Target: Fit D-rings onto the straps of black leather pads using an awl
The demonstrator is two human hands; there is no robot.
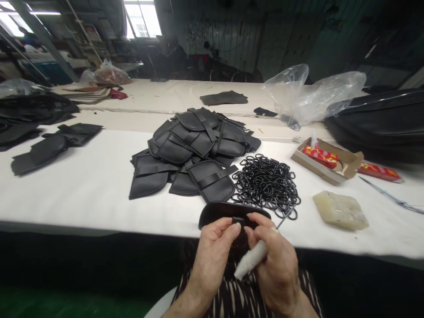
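At the table's front edge, a black leather pouch piece with a rounded edge is held between both hands. My left hand pinches it, thumb against a short black strap end. My right hand has an awl tucked in its palm, its handle wrapped in whitish material and its thin metal shaft pointing up and right. That hand's thumb and index finger also touch the strap area of the pouch piece. Just beyond lie a heap of black metal rings and a pile of black leather pouches with straps.
To the right are a yellowish block, an open cardboard box holding red packets, and scissors. Clear plastic bags and a large black bag stand farther back. More black leather pieces lie at left.
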